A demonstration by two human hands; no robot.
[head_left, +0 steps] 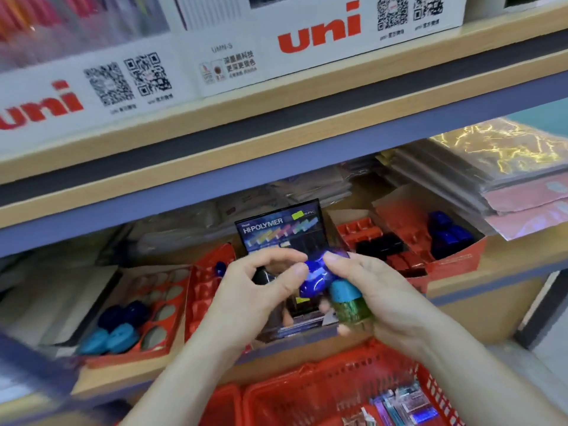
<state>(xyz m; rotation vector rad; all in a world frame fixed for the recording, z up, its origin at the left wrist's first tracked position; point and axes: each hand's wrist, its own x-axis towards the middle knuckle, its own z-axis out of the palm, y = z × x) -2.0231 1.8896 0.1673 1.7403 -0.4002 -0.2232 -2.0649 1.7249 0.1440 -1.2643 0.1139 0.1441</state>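
My two hands meet in front of a shop shelf. A small dark-blue item [313, 279] is held between them: my left hand [255, 290] pinches it with thumb and fingers, and my right hand's [384, 299] thumb presses on its top. My right hand also grips a small bottle-like item with a light-blue cap [343, 292] and a green glittery body [353, 312]. Behind the hands stands a black HI-POLYMER display box [281, 226]. My left hand may hold a dark item too; it is too blurred to tell.
A red tray [153, 305] at left holds blue round items in round slots. Another red tray [445, 259] at right holds dark-blue pieces. A red shopping basket [307, 392] sits below my wrists. White uni boxes [319, 29] line the upper shelf; flat packets [491, 167] are stacked right.
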